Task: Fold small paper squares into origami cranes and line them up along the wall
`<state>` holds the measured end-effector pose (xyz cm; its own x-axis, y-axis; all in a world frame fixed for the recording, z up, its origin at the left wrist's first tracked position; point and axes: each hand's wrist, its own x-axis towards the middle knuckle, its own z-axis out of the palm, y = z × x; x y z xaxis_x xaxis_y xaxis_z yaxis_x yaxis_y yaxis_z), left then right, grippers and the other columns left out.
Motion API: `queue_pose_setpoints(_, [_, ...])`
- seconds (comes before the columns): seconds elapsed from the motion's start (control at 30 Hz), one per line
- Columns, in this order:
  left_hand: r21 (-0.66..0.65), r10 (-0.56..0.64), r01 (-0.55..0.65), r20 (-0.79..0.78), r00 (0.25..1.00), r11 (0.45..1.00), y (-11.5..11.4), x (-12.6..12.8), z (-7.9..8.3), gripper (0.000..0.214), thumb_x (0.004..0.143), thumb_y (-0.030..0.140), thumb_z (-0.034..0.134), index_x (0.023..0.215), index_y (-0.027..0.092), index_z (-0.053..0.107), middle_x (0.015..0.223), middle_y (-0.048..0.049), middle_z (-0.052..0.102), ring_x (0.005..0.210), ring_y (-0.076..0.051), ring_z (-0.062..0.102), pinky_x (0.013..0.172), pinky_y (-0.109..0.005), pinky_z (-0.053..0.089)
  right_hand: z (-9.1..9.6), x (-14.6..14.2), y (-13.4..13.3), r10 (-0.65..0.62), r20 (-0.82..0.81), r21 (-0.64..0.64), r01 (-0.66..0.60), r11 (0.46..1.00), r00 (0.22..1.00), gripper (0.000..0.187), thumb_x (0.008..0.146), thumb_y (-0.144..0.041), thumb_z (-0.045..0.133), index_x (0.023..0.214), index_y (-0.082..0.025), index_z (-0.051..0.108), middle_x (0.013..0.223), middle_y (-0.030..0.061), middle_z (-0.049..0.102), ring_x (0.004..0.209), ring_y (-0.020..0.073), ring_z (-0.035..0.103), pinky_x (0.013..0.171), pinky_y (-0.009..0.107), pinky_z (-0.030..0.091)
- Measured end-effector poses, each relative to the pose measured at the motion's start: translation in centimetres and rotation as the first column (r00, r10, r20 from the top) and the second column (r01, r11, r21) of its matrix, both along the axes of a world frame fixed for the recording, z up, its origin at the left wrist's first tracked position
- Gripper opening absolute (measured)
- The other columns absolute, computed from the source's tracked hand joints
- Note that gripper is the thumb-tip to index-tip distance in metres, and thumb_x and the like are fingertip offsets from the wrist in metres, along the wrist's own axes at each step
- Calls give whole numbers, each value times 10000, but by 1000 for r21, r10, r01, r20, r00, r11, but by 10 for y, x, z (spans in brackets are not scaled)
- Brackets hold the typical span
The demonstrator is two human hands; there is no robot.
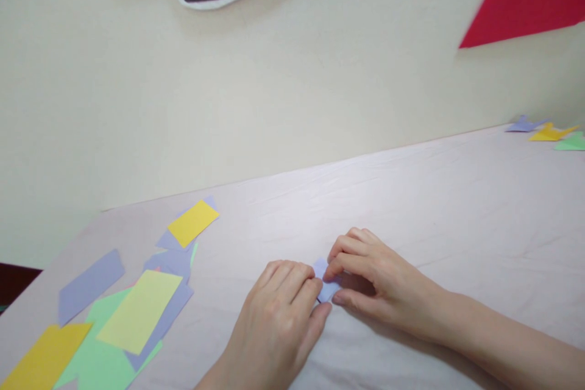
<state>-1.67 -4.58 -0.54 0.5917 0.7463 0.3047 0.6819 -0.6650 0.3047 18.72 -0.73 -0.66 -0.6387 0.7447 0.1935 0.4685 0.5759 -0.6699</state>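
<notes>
Between my two hands a small piece of light purple paper (328, 290) lies at the cloth surface, partly covered by fingers; its folds are too small to make out. My left hand (286, 311) grips the paper's left side with bent fingers and thumb. From the right, my right hand (365, 271) has its thumb and fingertips on the paper's right edge, the fingers curled in a loose pinch.
A pale cloth-covered surface (439, 219) meets a wall (274, 97). Loose purple, green and yellow paper (141, 311) overlaps at the left. Small folded paper shapes, among them a yellow one (551, 133), sit far right by the wall. Red and white decorations hang above.
</notes>
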Motion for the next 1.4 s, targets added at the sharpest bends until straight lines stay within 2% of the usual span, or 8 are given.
queue_pose_setpoints(0.1, [23, 2, -3, 22, 1000, 1000, 0, 0, 0, 105, 935, 127, 510, 957, 177, 599, 913, -50, 623, 839, -215, 558, 741, -358, 454, 0, 1, -1, 16, 2, 4, -16, 1000, 1000, 193, 782, -41, 664, 880, -207, 659, 887, 17, 637, 868, 195, 525, 801, 352, 408])
queue_pose_setpoints(0.2, [22, 6, -7, 35, 999, 1000, 1, 0, -1, 122, 947, 129, 499, 944, 183, 609, 913, -45, 628, 838, -208, 560, 750, -357, 449, -1, 0, 0, 23, 12, 11, -23, 1000, 1000, 136, 839, -70, 638, 836, -202, 667, 874, 22, 635, 858, 192, 514, 797, 353, 398])
queue_pose_setpoints(0.4, [-79, 47, -38, 115, 992, 996, 2, -3, -3, 95, 921, 116, 542, 896, 190, 597, 899, -33, 622, 831, -199, 548, 749, -353, 436, -2, -2, 2, -7, 2, -3, 7, 1000, 1000, 135, 852, -71, 632, 798, -190, 667, 833, 22, 634, 834, 190, 513, 788, 350, 395])
queue_pose_setpoints(0.57, [-172, 132, -94, 225, 965, 981, 3, 1, -3, 132, 883, 92, 570, 798, 193, 571, 908, -26, 616, 862, -188, 546, 752, -334, 433, -2, -4, 3, -57, -19, -84, 55, 995, 998, 145, 824, -72, 663, 750, -196, 650, 807, 12, 631, 844, 192, 522, 785, 343, 399])
queue_pose_setpoints(0.83, [-260, 214, -147, 251, 944, 954, 9, 5, -3, 169, 871, 83, 555, 754, 203, 531, 851, -13, 599, 855, -194, 524, 763, -347, 434, -1, -8, 0, -135, 19, -82, 136, 987, 991, 142, 857, -104, 628, 746, -186, 595, 844, 26, 591, 843, 197, 500, 775, 356, 382])
queue_pose_setpoints(1.13, [-254, 235, -176, 223, 946, 951, 13, 8, -7, 194, 849, 59, 550, 745, 204, 473, 819, 6, 563, 831, -189, 505, 749, -350, 413, 2, -11, -2, -174, 76, -60, 178, 982, 982, 166, 822, -46, 585, 730, -184, 569, 834, 39, 561, 830, 213, 482, 758, 369, 378])
queue_pose_setpoints(1.4, [-226, 231, -183, 213, 949, 957, 13, 8, -9, 191, 835, 61, 536, 746, 212, 459, 805, 5, 559, 814, -193, 512, 727, -344, 412, -2, -11, -2, -176, 64, -29, 178, 984, 982, 158, 795, -33, 581, 761, -186, 578, 845, 32, 568, 830, 204, 476, 751, 357, 375])
